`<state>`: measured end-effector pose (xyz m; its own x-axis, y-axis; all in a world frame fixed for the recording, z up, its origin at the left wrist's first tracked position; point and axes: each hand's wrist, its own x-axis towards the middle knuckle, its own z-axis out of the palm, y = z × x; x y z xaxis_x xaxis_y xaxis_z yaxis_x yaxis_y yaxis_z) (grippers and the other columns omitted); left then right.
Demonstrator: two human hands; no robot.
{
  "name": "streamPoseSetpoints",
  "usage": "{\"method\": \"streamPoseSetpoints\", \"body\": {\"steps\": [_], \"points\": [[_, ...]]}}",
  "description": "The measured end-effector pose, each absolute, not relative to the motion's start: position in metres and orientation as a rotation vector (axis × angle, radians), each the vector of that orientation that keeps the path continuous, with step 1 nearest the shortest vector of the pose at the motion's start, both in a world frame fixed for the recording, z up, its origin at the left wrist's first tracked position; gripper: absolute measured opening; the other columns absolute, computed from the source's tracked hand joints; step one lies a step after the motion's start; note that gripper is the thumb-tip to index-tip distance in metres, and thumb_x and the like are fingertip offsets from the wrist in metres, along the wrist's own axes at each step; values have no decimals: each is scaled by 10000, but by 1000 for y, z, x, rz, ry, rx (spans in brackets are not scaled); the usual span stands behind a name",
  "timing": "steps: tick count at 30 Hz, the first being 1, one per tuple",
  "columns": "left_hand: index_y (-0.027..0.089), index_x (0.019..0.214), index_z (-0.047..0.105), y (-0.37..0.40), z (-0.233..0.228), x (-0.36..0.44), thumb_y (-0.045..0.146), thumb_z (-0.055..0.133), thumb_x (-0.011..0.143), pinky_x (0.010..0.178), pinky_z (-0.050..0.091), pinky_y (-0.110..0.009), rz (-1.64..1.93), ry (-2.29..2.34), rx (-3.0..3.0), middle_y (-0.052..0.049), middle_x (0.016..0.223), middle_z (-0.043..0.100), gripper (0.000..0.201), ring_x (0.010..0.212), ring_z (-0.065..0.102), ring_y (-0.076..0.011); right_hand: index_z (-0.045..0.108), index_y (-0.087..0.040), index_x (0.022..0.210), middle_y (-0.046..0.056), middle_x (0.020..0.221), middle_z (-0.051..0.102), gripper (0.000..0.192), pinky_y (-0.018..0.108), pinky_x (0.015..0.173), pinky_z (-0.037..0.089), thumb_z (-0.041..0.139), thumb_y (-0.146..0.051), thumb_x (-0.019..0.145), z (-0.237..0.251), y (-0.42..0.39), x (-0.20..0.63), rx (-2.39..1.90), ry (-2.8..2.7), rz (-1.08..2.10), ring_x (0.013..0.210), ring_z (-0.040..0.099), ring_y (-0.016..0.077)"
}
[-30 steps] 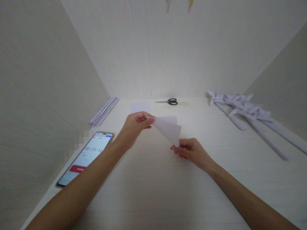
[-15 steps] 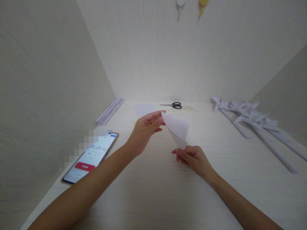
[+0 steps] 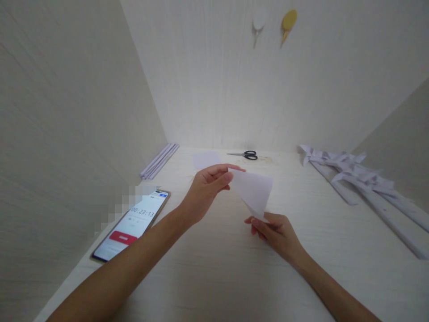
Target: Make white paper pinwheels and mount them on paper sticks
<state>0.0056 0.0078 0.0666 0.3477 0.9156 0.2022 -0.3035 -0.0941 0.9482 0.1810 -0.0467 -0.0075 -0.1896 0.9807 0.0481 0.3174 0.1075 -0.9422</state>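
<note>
A piece of white paper [image 3: 254, 190] is held up between my two hands, above the table. My left hand [image 3: 208, 190] pinches its upper left corner between thumb and fingers. At the lower corner, the thumb and fingers of my right hand [image 3: 273, 230] are closed on the same paper. The sheet looks slightly bent, narrowing toward the right hand. Beyond my left hand a flat square of white paper [image 3: 207, 159] lies on the table, its near edge partly hidden by that hand.
Black-handled scissors [image 3: 250, 155] lie near the back wall. Rolled paper sticks [image 3: 160, 161] are at the back left, and a phone [image 3: 134, 223] with a running timer lies nearer. Several paper pinwheels on sticks [image 3: 355, 172] lie to the right. Two hooks [image 3: 289, 20] are on the wall.
The paper has opened out a little and shows a broader face; both hands still hold it. The whole view has shifted, with things appearing lower and slightly right. The phone timer has advanced.
</note>
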Motion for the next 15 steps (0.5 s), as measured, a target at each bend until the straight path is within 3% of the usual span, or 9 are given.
{"method": "streamPoseSetpoints", "body": {"steps": [15], "points": [[184,648,681,0,75,3,201,689,571,606,378,-178,1123,350,1103,1,695,650,79,662,531,-72,661,-159,653,28,529,571,300,204,431,365,453,-341,771,1,-53,180,-1069,-1878,986,472,486,107]]}}
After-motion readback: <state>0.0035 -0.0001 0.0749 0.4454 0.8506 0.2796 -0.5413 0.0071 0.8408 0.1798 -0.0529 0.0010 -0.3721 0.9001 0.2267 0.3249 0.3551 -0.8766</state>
